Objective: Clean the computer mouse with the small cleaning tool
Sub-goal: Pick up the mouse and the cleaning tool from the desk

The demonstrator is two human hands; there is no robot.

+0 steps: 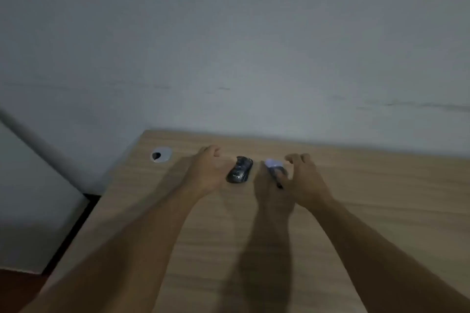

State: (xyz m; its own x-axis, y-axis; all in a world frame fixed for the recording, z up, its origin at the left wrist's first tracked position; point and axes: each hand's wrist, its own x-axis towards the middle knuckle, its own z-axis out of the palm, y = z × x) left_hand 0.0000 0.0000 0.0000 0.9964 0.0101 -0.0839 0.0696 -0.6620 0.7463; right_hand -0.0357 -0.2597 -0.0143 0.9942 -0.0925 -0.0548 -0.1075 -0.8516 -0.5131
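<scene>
Lower left of the frame: a strip of dark reddish floor (12,284) beside a pale grey panel (30,211). A plain grey-white wall (229,33), matt and faintly scuffed, fills the upper half.

The light wood-grain laminate desk (381,198) runs from centre to lower right, its grain in fine horizontal streaks. Near its far left corner sits a round white plastic cable grommet (160,154) with a dark opening.

Left hand (207,170): bare, resting just left of the mouse, fingers loosely curled and apart, gripping nothing. Whether it touches the mouse cannot be told.

Task item: the black glossy computer mouse (240,170) lies flat on the desk, centre of the frame, between the two hands. The shell is rounded and elongated, with pale reflections or markings on top; detail is blurred.

Just right of it lies the small cleaning tool (273,168), with a pale whitish-lilac head and a dark slender body angled toward the lower right. Its material is not discernible.

Right hand (302,178): fingers bent and spread, claw-like, over the tool's dark end. Whether it grips the tool cannot be determined. Both forearms are bare and cast broad shadows on the desk.
</scene>
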